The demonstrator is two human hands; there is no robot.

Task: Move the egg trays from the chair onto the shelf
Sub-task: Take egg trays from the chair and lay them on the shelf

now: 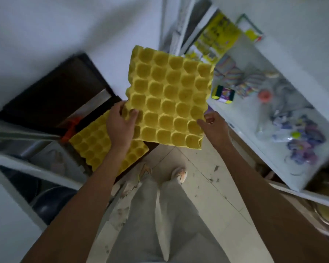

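A yellow egg tray (169, 95) hangs in the air in front of me, cups facing up, tilted slightly. My left hand (120, 124) grips its near left corner, thumb on top. My right hand (214, 126) holds its near right corner. Below and to the left, another yellow egg tray (92, 143) lies on the dark chair (51, 95), partly hidden by my left forearm. The white shelf (285, 168) runs along the right side.
The shelf carries yellow packets (215, 37), a small green and purple box (224, 94), striped items, an orange round thing (264, 95) and plastic bags. A white rack (27, 168) stands at left. My legs and a shoe (179, 174) are on the dirty tiled floor.
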